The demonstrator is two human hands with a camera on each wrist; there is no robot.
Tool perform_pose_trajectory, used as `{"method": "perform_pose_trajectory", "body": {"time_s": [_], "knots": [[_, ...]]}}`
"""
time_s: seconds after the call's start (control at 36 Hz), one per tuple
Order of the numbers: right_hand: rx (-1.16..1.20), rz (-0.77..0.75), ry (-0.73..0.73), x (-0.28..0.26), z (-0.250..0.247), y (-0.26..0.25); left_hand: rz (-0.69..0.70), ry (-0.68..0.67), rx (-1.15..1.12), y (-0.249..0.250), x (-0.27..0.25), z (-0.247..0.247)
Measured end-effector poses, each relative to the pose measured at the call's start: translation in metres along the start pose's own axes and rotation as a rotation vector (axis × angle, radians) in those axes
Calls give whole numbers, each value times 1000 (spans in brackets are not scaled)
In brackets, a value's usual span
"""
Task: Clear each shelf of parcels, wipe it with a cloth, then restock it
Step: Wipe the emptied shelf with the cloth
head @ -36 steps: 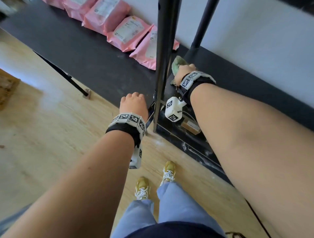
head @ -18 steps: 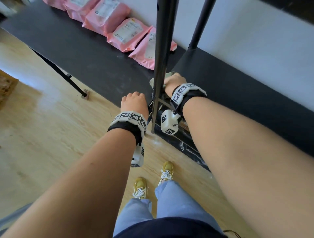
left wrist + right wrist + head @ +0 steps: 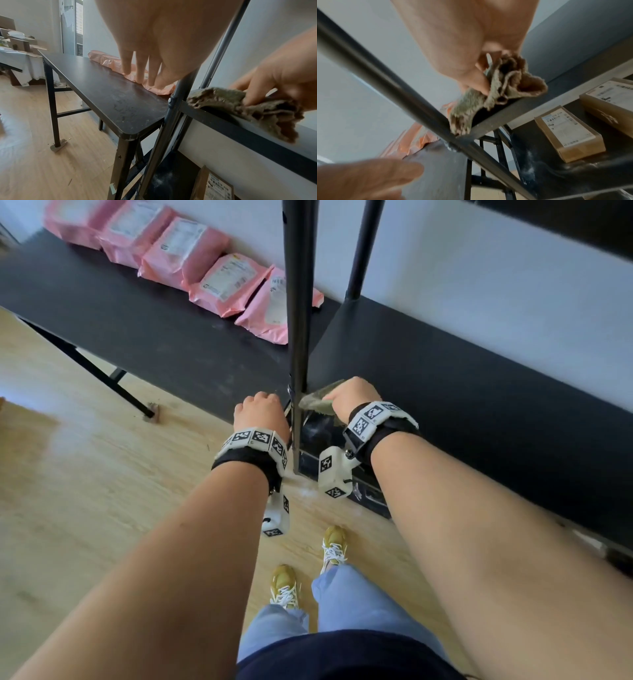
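Right wrist view shows the right hand (image 3: 471, 44) with thumb and fingers (image 3: 482, 84) pinching a bunched cloth (image 3: 496, 92) at the front edge of the emptied shelf (image 3: 462, 392), just beside the upright post (image 3: 298, 302). A second ago the cloth sat further back from that post, so a wiping stroke has likely reached the near corner. The left hand (image 3: 262, 414) hangs on the post's other side, fingers loosely extended, holding nothing. Pink parcels (image 3: 219, 284) lie beyond the post on the table (image 3: 120, 316), awaiting restocking.
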State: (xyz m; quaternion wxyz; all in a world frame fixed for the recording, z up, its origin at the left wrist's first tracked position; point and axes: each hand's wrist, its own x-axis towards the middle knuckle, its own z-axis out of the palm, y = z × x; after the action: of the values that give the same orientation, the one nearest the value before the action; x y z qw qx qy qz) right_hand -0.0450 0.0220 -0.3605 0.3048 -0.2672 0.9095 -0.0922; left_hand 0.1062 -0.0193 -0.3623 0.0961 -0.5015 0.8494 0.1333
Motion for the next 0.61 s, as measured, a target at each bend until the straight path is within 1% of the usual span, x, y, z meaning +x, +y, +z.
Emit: {"method": "perform_pose_trajectory", "body": {"time_s": [0.08,0.17,0.19,0.25,0.28,0.36,0.44,0.53,0.56,0.61], "knots": [[133,2,147,10,-8,7,-1,14,-3,-2,3,-1],[228,177,83,16,-15,12,-1,18,5,-5,5,-1],[227,201,67,18,-14,11,-1,16,8,-6,5,0],[199,156,62,17,-13,5,-2,7,19,-7,7,1],[176,157,65,19,-10,0,-1,3,29,-8,7,1],[223,188,43,19,-5,-23,12,0,58,-10,8,3],[124,63,-48,17,-2,-43,29,-3,75,-11,9,6],[-19,-66,-168,4,-7,-49,35,-6,74,-12,10,8],[-56,-89,-175,-1,-11,-50,37,-7,72,-12,10,8],[-71,-85,-167,3,-7,-49,43,-6,68,-12,11,8]]}}
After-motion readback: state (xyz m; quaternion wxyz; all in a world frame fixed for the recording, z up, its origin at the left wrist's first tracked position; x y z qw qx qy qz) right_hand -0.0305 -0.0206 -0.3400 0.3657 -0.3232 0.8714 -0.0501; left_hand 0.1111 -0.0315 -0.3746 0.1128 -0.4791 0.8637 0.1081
